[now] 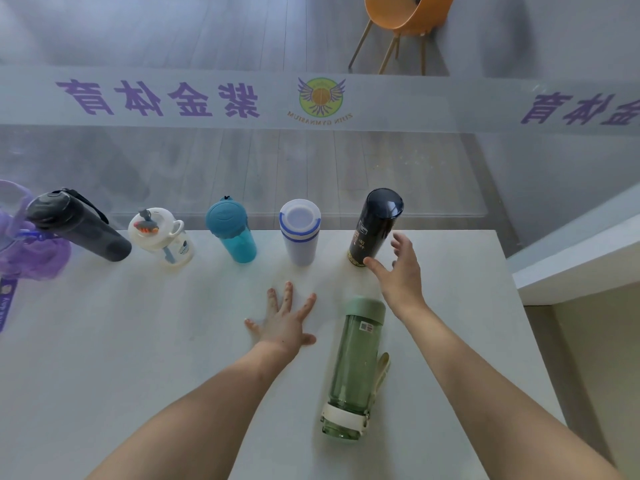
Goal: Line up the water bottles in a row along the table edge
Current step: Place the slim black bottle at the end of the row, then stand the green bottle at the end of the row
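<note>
Several bottles stand along the far edge of the white table: a purple one at far left, a dark grey one, a small white one with a handle, a teal one, a white one with blue rings and a black one. A green bottle lies on its side nearer me. My right hand is open just right of the black bottle's base, thumb near it, not gripping. My left hand rests flat on the table, fingers spread.
A glass wall with purple lettering and a round logo runs right behind the table's far edge. An orange chair stands beyond the glass. The table's right edge drops off beside a white ledge.
</note>
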The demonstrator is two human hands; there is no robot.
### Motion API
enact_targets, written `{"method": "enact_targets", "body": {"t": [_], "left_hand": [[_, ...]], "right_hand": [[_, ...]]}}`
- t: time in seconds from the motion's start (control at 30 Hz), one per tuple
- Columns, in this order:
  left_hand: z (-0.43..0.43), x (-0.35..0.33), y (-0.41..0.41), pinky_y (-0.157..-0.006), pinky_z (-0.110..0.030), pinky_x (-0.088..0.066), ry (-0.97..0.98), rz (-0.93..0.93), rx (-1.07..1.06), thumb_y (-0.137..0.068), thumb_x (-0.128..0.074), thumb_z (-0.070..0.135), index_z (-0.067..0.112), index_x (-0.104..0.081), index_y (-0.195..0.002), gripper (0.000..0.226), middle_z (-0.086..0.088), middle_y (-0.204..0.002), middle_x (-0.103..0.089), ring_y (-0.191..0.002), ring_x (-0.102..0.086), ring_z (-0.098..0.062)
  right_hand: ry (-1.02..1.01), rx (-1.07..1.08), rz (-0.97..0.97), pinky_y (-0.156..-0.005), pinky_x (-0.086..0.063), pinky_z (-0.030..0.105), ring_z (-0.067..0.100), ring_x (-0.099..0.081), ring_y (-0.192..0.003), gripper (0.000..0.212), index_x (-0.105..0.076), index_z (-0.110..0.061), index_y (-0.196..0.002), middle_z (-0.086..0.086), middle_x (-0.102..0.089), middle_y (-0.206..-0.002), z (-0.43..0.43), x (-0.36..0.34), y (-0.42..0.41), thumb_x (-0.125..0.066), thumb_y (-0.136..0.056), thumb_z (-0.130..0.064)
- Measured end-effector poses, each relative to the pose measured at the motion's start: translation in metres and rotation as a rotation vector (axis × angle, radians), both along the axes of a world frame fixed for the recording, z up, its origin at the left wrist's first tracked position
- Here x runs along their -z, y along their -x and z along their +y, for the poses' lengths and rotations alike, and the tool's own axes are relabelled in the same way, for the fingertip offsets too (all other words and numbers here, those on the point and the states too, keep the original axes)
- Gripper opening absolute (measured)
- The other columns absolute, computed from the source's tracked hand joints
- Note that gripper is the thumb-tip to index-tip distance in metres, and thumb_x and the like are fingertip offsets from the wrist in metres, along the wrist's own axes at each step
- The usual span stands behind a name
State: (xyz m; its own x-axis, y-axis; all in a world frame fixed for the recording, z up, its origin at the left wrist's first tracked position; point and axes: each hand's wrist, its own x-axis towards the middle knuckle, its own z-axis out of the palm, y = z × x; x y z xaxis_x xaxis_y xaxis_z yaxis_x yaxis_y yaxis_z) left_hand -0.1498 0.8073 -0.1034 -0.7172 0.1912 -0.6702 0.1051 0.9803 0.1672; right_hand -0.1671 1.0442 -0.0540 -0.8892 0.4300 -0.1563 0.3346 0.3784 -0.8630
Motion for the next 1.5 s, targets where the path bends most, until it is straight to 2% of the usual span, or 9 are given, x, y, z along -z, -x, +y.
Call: {"method": "enact_targets", "body": {"t": [0.1,0.2,0.4,0.53,0.6,0.8,1.0,1.17,1.5], "left_hand": [[-0.001,-0.001,0.000,-0.107,-0.081,-0.016,-0.006,-0.003,0.009,-0.094,-0.064,0.054,0.060,0.009,-0.154,0.094,0.008,-0.165,0.032,-0.152,0.029,-0.030],[-0.009,-0.001,-0.004,-0.109,-0.078,-0.017,-0.022,0.021,0.035,-0.098,-0.060,0.050,0.056,0.005,-0.156,0.088,0.008,-0.166,0.029,-0.153,0.027,-0.028],[-0.037,0.003,-0.029,-0.118,-0.068,-0.016,-0.002,0.075,0.100,-0.104,-0.051,0.044,0.048,0.001,-0.160,0.076,0.005,-0.168,0.025,-0.155,0.020,-0.024],[-0.043,0.000,-0.041,-0.119,-0.066,-0.014,-0.044,0.049,0.074,-0.105,-0.049,0.042,0.047,-0.004,-0.160,0.071,0.006,-0.168,0.023,-0.156,0.019,-0.023],[-0.047,-0.002,-0.046,-0.119,-0.065,-0.017,-0.042,0.039,0.082,-0.105,-0.047,0.042,0.047,-0.006,-0.160,0.069,0.006,-0.169,0.022,-0.156,0.017,-0.023],[-0.060,-0.014,-0.069,-0.119,-0.063,-0.018,-0.050,-0.041,0.037,-0.105,-0.049,0.040,0.047,-0.006,-0.160,0.070,0.004,-0.170,0.017,-0.157,0.011,-0.025],[-0.056,-0.036,-0.086,-0.118,-0.067,-0.016,-0.054,-0.053,0.044,-0.105,-0.050,0.037,0.045,-0.007,-0.161,0.071,0.000,-0.170,0.018,-0.157,0.010,-0.031],[-0.021,-0.043,-0.087,-0.114,-0.072,-0.020,-0.095,-0.042,0.002,-0.105,-0.050,0.038,0.045,-0.009,-0.160,0.069,0.001,-0.171,0.014,-0.157,0.008,-0.031],[0.072,-0.031,-0.079,-0.113,-0.077,-0.015,-0.111,-0.022,-0.059,-0.106,-0.051,0.035,0.048,-0.007,-0.160,0.071,0.003,-0.170,0.019,-0.156,0.018,-0.030]], "right_hand": [[-0.186,-0.196,0.132,-0.110,-0.043,0.039,0.014,-0.052,-0.125,0.047,-0.053,-0.019,-0.136,-0.004,-0.057,-0.133,0.000,-0.010,-0.037,-0.071,-0.092,-0.021],[-0.463,-0.664,0.227,-0.111,-0.041,0.045,0.021,-0.051,-0.132,0.043,-0.062,-0.015,-0.129,0.002,-0.062,-0.133,-0.004,-0.016,-0.061,-0.064,-0.088,-0.001],[-1.076,-1.429,-0.204,-0.125,-0.006,0.044,0.029,-0.002,-0.156,0.068,-0.032,-0.027,-0.155,0.000,-0.024,-0.167,-0.025,-0.018,-0.069,-0.050,-0.095,-0.003],[-1.293,-1.566,-0.253,-0.104,-0.038,0.044,0.037,-0.050,-0.131,0.052,-0.060,-0.037,-0.134,0.002,-0.063,-0.124,-0.035,-0.015,-0.073,-0.071,-0.085,-0.023],[-1.352,-1.542,-0.231,-0.091,-0.044,0.042,0.032,-0.058,-0.115,0.051,-0.067,-0.041,-0.121,0.001,-0.063,-0.115,-0.036,-0.011,-0.075,-0.083,-0.074,-0.031],[-1.316,-1.280,-0.253,-0.100,-0.039,0.051,0.036,-0.047,-0.123,0.057,-0.057,-0.037,-0.128,0.004,-0.051,-0.133,-0.021,-0.031,-0.101,-0.077,-0.077,-0.020],[-0.960,-0.739,-0.314,-0.089,-0.045,0.034,0.025,-0.043,-0.121,0.066,-0.040,-0.044,-0.136,-0.013,-0.045,-0.139,0.009,-0.037,-0.133,-0.071,-0.079,-0.032],[-0.607,-0.423,-0.271,-0.069,-0.044,0.035,0.017,-0.052,-0.104,0.069,-0.036,-0.039,-0.126,-0.016,-0.048,-0.108,0.037,-0.045,-0.131,-0.081,-0.075,-0.044],[-0.035,0.057,-0.058,-0.087,-0.049,0.034,0.020,-0.060,-0.107,0.080,-0.039,-0.029,-0.120,-0.004,-0.060,-0.119,0.096,-0.020,-0.092,-0.094,-0.064,-0.038]]}}
